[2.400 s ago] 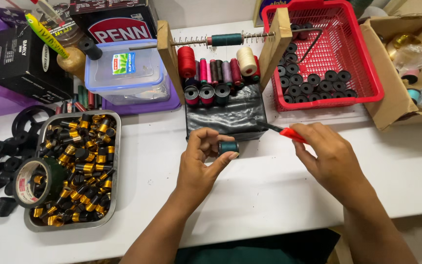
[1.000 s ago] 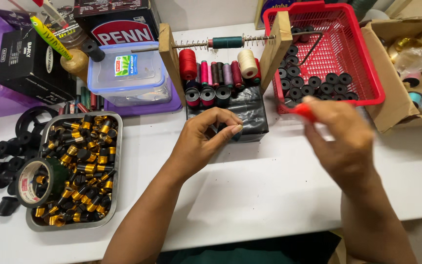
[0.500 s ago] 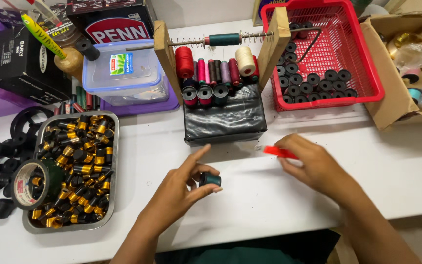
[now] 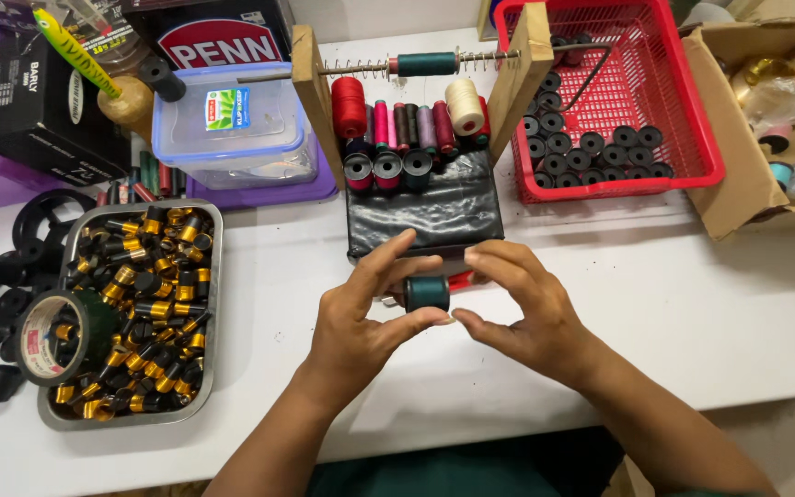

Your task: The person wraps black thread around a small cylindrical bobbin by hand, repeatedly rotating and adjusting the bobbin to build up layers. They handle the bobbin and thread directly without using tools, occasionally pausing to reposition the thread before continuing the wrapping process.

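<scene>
I see left hand [image 4: 356,317] and right hand [image 4: 531,308] both pinching dark-teal thread spool [image 4: 427,293] above white table [image 4: 720,304]. Small, light, probably slick; grip end flanges, not windings.

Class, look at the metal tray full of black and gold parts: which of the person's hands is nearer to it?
Left. The left hand is just right of the metal tray, holding a dark green spool. The right hand is farther right, beyond the spool.
</scene>
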